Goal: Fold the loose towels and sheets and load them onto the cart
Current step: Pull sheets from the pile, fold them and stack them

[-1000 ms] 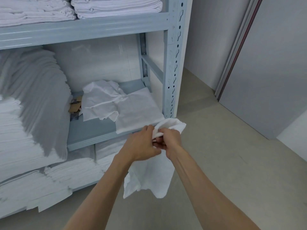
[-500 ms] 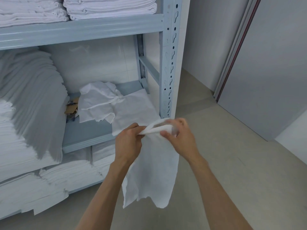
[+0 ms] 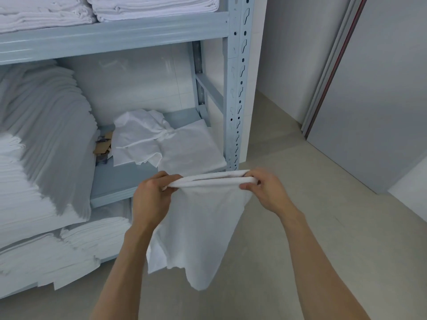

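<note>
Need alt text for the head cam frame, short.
Two bare hands, left hand and right hand, pinch the top edge of a white towel stretched between them, its body hanging down, before a grey metal shelf rack with folded linens.

A linen storeroom, by the look of it, of the kind a hotel or laundry keeps; a pale blue-grey steel shelving rack (image 3: 238,88) with slotted uprights fills the left side; its shelves carry tall stacks of folded white linen (image 3: 44,139), more folded piles on the top shelf (image 3: 152,5), and loose crumpled white cloths (image 3: 141,137) on the middle shelf; the walls are plain and bare, the floor (image 3: 288,181) smooth grey-beige, with a grey sliding door (image 3: 381,100) to the right.
</note>
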The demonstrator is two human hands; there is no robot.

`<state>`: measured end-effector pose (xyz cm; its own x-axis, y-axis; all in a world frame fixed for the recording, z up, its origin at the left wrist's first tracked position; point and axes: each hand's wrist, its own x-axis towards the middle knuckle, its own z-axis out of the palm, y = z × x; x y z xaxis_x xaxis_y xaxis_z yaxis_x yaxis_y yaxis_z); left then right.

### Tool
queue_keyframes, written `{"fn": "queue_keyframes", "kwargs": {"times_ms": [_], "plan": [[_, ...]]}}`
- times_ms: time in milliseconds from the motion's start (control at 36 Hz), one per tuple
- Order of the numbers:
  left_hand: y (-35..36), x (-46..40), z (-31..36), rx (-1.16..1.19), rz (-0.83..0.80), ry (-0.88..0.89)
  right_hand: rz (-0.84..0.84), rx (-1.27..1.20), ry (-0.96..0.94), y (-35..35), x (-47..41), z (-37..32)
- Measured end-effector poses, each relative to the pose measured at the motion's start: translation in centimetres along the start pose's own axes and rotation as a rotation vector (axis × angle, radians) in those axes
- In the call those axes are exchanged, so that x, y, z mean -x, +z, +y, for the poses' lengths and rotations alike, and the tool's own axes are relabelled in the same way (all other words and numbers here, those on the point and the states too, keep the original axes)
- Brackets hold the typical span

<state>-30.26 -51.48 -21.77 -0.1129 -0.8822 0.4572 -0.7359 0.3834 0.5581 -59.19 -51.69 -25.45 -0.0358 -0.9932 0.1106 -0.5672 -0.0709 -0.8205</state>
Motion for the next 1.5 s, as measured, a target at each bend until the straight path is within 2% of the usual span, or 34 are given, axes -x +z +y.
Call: {"fn": "queue_keyframes", "kwargs": {"times_ms": [139, 278, 361, 500, 694, 861, 944, 1028, 1083, 1167, 1306, 1417, 1500], "plan": [[-2.9, -0.4, -1.7, -0.052, 0.033, -0.048, 0.027, -0.036, -0.163, 0.1, -0.2, -3.6], [-4.1, -0.5, -1.5, -0.059, 0.047, -0.016, 0.099, -0.025, -0.249, 0.0, 0.2, -5.0], [-4.0, -0.9, -0.9, -0.039, 0.036, 0.019, 0.141, -0.085, -0.244, -0.9, 0.6, -4.9], [-3.4, -1.7, 0.1, -0.036, -0.01, 0.087, -0.003, 0.082, -0.158, -2.9, 0.2, -4.2], [-4.7, -3.1, 0.6, 0.001, -0.177, 0.156, 0.134, 0.187, -0.171, -3.9, 0.4, -3.4], [-5.2, -4.3, 1.6, 0.028, -0.301, 0.156, -0.051, 0.503, -0.045, -2.8, 0.0, -7.7], [-4.6, -4.7, 2.6, -0.006, -0.348, 0.177, -0.169, 0.461, -0.187, 1.4, 0.3, -12.1], [-4.3, -4.8, 2.7, -0.073, -0.367, 0.188, -0.189, 0.586, -0.269, 5.3, -0.1, -14.1], [-4.4, -4.6, 2.0, -0.083, -0.345, 0.145, -0.162, 0.644, -0.243, 6.4, -0.7, -14.4], [-5.0, -3.9, 0.6, -0.059, -0.292, 0.091, -0.182, 0.597, -0.25, 7.7, -1.0, -14.4], [-5.9, -2.8, -2.1, 0.047, -0.023, -0.012, -0.132, 0.55, -0.346, 8.5, -1.8, -14.7], [-4.9, -0.7, -4.8, 0.358, 0.248, -0.229, -0.147, 0.521, -0.346, 8.0, -3.1, -15.9], [-3.1, 1.0, -6.9, 0.617, 0.273, -0.464, -0.144, 0.526, -0.353, 7.5, -4.0, -16.9]]}}
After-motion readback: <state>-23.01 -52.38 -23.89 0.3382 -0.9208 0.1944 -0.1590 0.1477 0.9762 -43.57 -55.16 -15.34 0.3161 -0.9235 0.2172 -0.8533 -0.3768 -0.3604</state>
